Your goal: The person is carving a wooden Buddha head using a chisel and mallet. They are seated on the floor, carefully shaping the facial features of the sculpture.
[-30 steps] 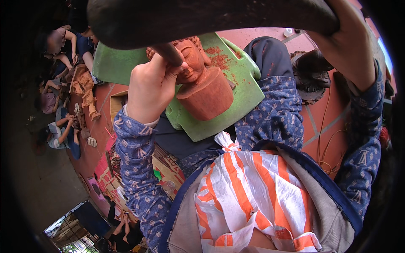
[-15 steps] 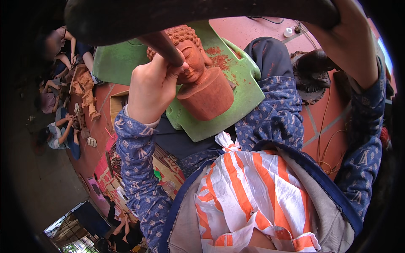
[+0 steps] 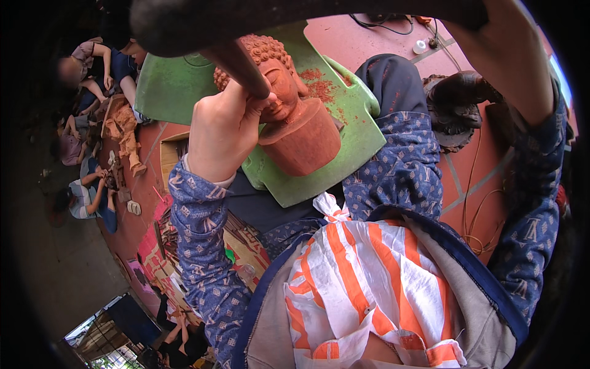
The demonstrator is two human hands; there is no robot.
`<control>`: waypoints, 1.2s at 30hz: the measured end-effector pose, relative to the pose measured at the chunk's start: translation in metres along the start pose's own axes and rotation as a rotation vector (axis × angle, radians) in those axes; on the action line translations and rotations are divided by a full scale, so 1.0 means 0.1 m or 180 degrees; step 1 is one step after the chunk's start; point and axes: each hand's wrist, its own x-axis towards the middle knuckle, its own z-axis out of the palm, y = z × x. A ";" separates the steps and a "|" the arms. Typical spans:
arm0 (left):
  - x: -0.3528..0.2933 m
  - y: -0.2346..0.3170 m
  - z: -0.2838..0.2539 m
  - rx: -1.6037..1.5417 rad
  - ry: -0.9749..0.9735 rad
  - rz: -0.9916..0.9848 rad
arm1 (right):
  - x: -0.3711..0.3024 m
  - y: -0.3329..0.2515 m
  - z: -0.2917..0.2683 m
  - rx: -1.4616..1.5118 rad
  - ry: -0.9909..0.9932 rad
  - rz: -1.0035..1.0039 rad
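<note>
A reddish wooden carved bust (image 3: pixel 307 144) with curled hair lies tilted on a green plastic chair piece (image 3: pixel 362 123) in front of me. Wrapped round the dark round shaft of a carving chisel (image 3: pixel 244 71) is my left hand (image 3: pixel 218 132), close against the bust's face. The hand hides the chisel's tip. My right hand (image 3: pixel 507 58), at the upper right, grips a long dark wooden mallet (image 3: pixel 319 18). Its thick rounded end hangs over the top of the chisel; I cannot tell whether they touch. Red wood chips (image 3: pixel 319 86) are scattered on the green plastic beside the head.
A dark carved wooden piece (image 3: pixel 452 114) stands on the red tiles at right, near thin cables (image 3: pixel 470 227). On the left lie a pale wooden figure (image 3: pixel 126 132) and a tray of tools (image 3: pixel 175 147). Several people sit working farther left. A white roll (image 3: pixel 420 47) lies beyond my knee.
The mallet has shifted to the right, and my right hand with it. My left hand and the chisel stay nearly in place on the bust. A person at far left has shifted slightly.
</note>
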 end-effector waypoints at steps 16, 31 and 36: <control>0.02 -0.03 -0.01 -0.0141 0.0087 0.0014 | -0.01 0.13 -0.03 0.0590 0.0045 -0.0172; 0.03 -0.01 -0.02 -0.0074 -0.0064 0.0063 | -0.01 0.23 -0.05 0.0845 -0.0228 -0.0167; 0.01 -0.04 0.00 0.0291 -0.0109 0.0204 | -0.02 0.09 -0.05 -0.0004 -0.0137 -0.0209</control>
